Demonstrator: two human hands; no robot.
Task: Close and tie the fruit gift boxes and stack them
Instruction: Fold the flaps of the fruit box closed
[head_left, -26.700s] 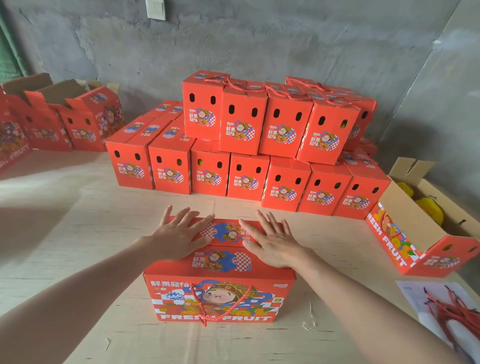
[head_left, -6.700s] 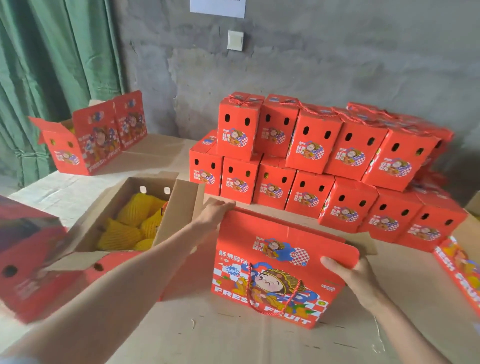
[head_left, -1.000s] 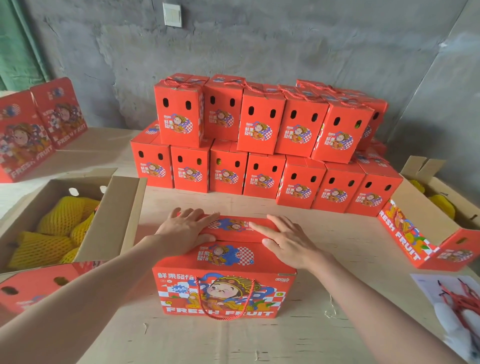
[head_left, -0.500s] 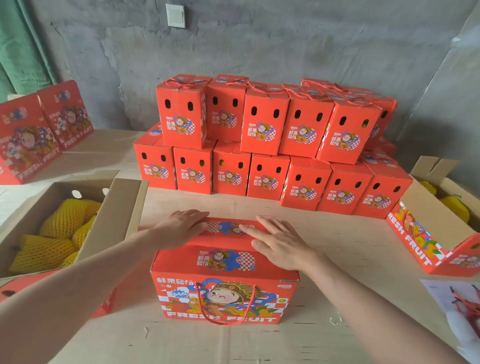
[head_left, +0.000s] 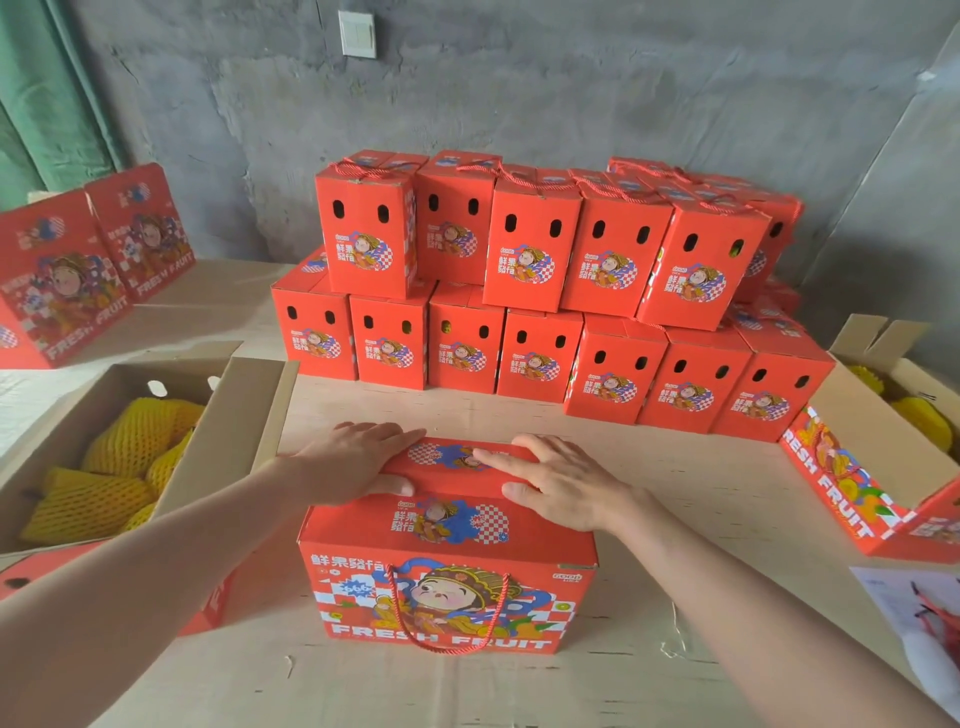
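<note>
A red fruit gift box (head_left: 447, 587) stands upright on the table in front of me, its printed front facing me and a red rope handle (head_left: 447, 613) hanging loose down the front. Both top flaps lie folded down. My left hand (head_left: 358, 457) lies flat on the left part of the top, fingers straight. My right hand (head_left: 556, 480) lies flat on the right part of the top. Behind it, closed red boxes (head_left: 545, 291) stand stacked in two tiers against the wall.
An open carton of yellow net-wrapped fruit (head_left: 119, 462) sits at my left. Another open gift box (head_left: 883, 467) with fruit lies at the right. Two red boxes (head_left: 88, 265) stand at the far left. A white bag with red ropes (head_left: 924, 618) lies at the right edge.
Both hands have stayed on the box top, the left sliding slightly toward the middle flap. Earlier I carried this box over from the left.
</note>
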